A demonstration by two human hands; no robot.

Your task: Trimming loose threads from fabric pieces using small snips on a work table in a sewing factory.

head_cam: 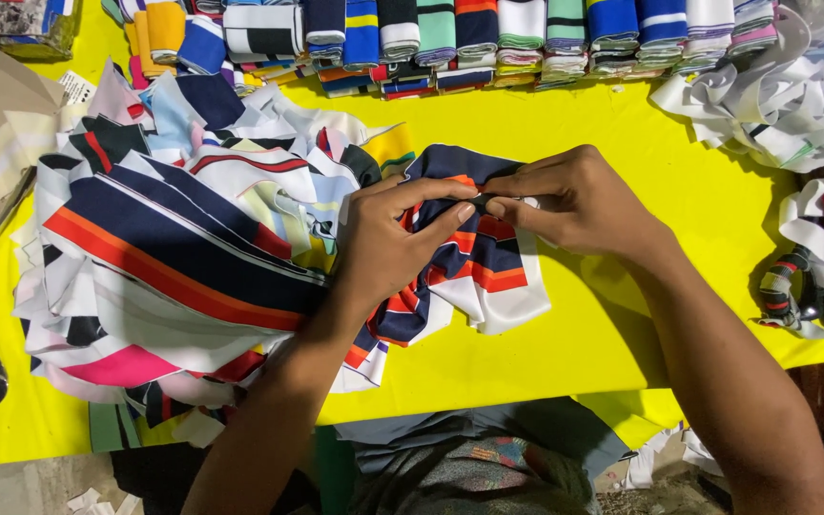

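**Striped cloth strip pinched between 2 hands at table centre**

A navy, orange and white striped cloth strip (474, 257) is held at the middle of the yellow table (622, 143), and it is gripped from both sides. The left hand (388, 238) is closed on the strip from 9 o'clock, thumb and forefinger pressed together on a folded edge. The right hand (569, 200) is brought in from 3 o'clock, its fingertips (498, 205) clamped on the same edge, so that the 2 sets of fingers are seen touching or very nearly so. What exactly lies between the pinching tips cannot be made out.

The strip is judged to be light, soft and limp: it is draped and bunched under the left palm, and its free end is spilled flat toward 5 o'clock. No stiffness is shown, so a hold at an edge or a fold is thought best, with the slack supported by the table. A little slipperiness may be expected from the smooth knit.

At 9 o'clock, just beside the left wrist, a loose heap of striped strips (174, 267) is piled. Along 12 o'clock, a row of folded bundles (450, 43) is lined up. At 2 to 3 o'clock, well apart, white strips (784, 105) are tangled.
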